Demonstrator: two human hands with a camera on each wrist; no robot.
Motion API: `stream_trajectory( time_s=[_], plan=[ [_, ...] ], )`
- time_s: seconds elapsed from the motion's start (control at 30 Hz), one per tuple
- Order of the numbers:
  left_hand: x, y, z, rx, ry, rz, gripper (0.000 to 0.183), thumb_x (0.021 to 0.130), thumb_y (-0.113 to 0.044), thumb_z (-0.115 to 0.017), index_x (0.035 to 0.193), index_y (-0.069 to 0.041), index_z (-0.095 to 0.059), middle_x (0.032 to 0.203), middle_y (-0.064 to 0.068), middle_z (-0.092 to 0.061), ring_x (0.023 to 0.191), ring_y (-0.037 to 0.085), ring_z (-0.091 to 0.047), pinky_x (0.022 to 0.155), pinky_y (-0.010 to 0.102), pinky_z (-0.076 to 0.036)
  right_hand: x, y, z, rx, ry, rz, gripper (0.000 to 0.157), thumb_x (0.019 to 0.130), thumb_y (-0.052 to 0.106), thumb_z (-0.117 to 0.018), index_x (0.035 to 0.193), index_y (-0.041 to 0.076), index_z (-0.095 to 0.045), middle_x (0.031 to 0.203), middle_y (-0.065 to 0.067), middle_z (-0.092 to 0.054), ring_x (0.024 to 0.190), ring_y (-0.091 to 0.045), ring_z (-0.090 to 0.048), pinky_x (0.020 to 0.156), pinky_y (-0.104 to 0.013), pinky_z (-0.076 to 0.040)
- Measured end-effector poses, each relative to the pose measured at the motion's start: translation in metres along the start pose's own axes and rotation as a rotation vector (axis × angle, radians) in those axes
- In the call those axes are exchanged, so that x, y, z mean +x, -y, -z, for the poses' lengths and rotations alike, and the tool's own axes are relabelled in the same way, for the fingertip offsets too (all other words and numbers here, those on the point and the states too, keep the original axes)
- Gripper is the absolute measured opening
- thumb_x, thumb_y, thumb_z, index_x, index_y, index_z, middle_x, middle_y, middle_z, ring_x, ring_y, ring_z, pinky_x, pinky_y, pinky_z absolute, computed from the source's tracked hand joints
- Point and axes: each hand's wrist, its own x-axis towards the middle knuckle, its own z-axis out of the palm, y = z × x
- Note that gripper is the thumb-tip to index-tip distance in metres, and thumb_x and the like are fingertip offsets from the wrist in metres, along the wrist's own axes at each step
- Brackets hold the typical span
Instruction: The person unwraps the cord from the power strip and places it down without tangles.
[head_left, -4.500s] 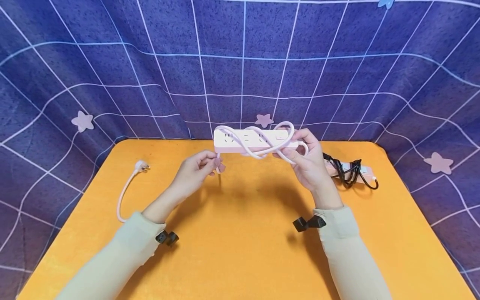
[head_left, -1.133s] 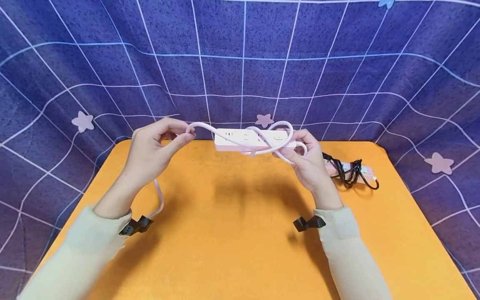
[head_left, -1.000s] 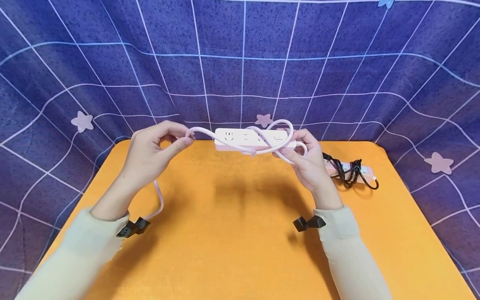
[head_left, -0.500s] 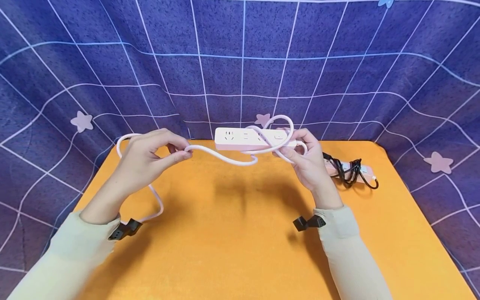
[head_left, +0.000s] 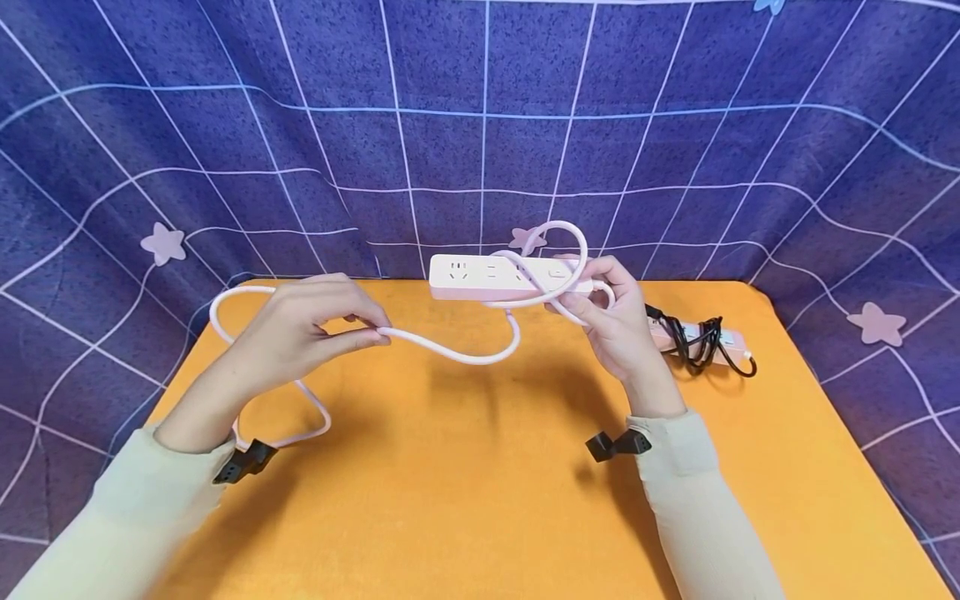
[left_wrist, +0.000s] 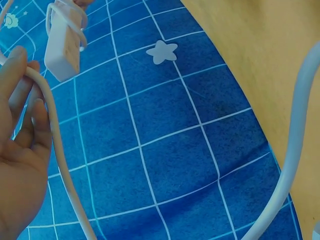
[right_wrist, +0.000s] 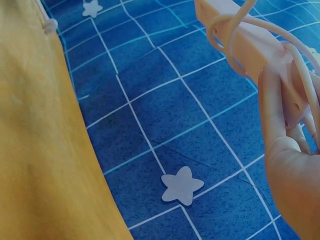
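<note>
Above the table my right hand point(head_left: 618, 325) grips the right end of a white-pink power strip point(head_left: 468, 282), its sockets facing me. The strip's cord point(head_left: 474, 359) still crosses it near the switch, with a loop point(head_left: 573, 229) standing up over the top edge. From beneath the strip the cord sags leftward to my left hand point(head_left: 303, 329), which pinches it between thumb and fingertips. Beyond that hand, the cord loops down behind the left wrist. In the left wrist view, the cord point(left_wrist: 56, 130) runs along my fingers. In the right wrist view, the fingers point(right_wrist: 272, 100) press the strip's side.
A second power strip point(head_left: 735, 343), wrapped in its black cord point(head_left: 701, 346), lies at the table's right rear. The table point(head_left: 480, 500) has an orange cover. Behind it hangs a blue curtain point(head_left: 420, 150) with a grid pattern and stars.
A turn of cord has come off the strip's left end. My left hand moved left with the cord, then lowered, and the slack hangs deeper. The right hand stays put.
</note>
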Motion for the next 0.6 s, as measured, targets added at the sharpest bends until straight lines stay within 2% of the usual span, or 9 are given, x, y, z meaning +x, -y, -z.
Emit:
stream_trajectory(
  time_s=[0.13,0.27,0.37,0.47,0.6],
  plan=[
    [-0.002,0.002,-0.002,0.009,0.041,-0.019,0.033,0.078,-0.003,-0.091,0.101,-0.023,-0.079,0.094,-0.012,-0.072,0.086,0.005,-0.063,0.077,0.018,-0.046,0.0,0.0,-0.001,-0.001,-0.001,-0.002,0.03,0.091,-0.018,-0.071,0.106,0.007,-0.063,0.13,-0.016,-0.069,0.101,-0.024,-0.073,0.083,-0.041,-0.065],
    [-0.005,0.005,-0.007,0.018,0.081,0.005,0.013,0.089,-0.022,-0.087,0.098,-0.025,-0.078,0.095,-0.016,-0.071,0.088,0.003,-0.064,0.079,0.017,-0.048,0.0,0.0,0.0,-0.002,0.001,-0.002,0.029,0.091,-0.016,-0.072,0.106,0.007,-0.063,0.129,-0.016,-0.069,0.101,-0.024,-0.073,0.084,-0.041,-0.065],
    [-0.008,0.006,-0.01,0.031,0.115,0.035,0.008,0.093,-0.03,-0.084,0.096,-0.027,-0.077,0.095,-0.018,-0.07,0.09,0.001,-0.064,0.08,0.017,-0.048,0.0,0.0,0.0,0.002,0.004,-0.002,0.03,0.091,-0.018,-0.071,0.106,0.006,-0.063,0.127,-0.015,-0.069,0.1,-0.023,-0.074,0.083,-0.041,-0.065],
    [-0.009,0.006,-0.013,0.045,0.144,0.048,0.014,0.088,-0.024,-0.088,0.094,-0.029,-0.076,0.094,-0.02,-0.068,0.09,0.0,-0.062,0.08,0.017,-0.047,0.0,-0.001,0.0,0.01,0.008,0.0,0.03,0.091,-0.019,-0.069,0.107,0.006,-0.062,0.126,-0.015,-0.07,0.099,-0.024,-0.074,0.083,-0.041,-0.065],
    [-0.011,0.007,-0.016,0.069,0.155,0.033,0.021,0.084,-0.019,-0.091,0.094,-0.03,-0.075,0.094,-0.021,-0.067,0.089,0.0,-0.061,0.079,0.018,-0.046,0.0,-0.001,0.0,0.017,0.011,0.001,0.029,0.092,-0.019,-0.069,0.107,0.005,-0.062,0.127,-0.016,-0.069,0.1,-0.024,-0.074,0.083,-0.042,-0.065]
  ],
)
